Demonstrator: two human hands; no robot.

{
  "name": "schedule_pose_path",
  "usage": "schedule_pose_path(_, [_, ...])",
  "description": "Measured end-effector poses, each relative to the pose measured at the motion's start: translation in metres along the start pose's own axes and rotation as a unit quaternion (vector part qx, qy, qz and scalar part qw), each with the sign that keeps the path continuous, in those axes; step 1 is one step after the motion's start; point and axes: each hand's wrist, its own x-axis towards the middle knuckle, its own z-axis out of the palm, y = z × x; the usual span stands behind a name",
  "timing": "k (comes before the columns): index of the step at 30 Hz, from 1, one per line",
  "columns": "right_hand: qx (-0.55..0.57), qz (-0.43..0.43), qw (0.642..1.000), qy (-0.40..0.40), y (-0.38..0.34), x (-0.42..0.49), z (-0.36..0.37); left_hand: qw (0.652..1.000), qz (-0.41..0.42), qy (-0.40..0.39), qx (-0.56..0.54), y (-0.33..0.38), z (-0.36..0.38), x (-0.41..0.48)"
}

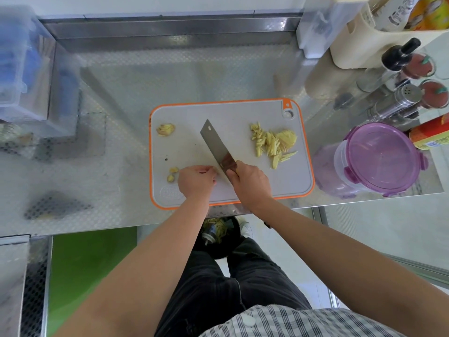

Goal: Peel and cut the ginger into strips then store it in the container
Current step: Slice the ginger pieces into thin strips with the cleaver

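Cutting looks well under way: a pile of ginger strips (272, 142) lies at the right of the cutting board (189, 113), while 1 ginger piece (165, 129) and 2 small bits (172, 173) wait at its left. The right hand (251, 182) grips the cleaver (216, 144). The left hand (195, 182) curls beside the blade, and what it holds is hidden. The container (381, 156) stands lidded just beside the board, so storing seems still to do

The steel counter (145, 76) carries a cutting board (243, 113), purple-lidded container (379, 156) and shakers (398, 103).
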Motion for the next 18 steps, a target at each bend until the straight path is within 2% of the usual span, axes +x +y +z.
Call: schedule_pose_path(18, [-0.047,-0.043,0.998,-0.019,-0.004,-0.013,0.000,0.998,0.014,0.020,0.053,-0.004,0.000,0.003])
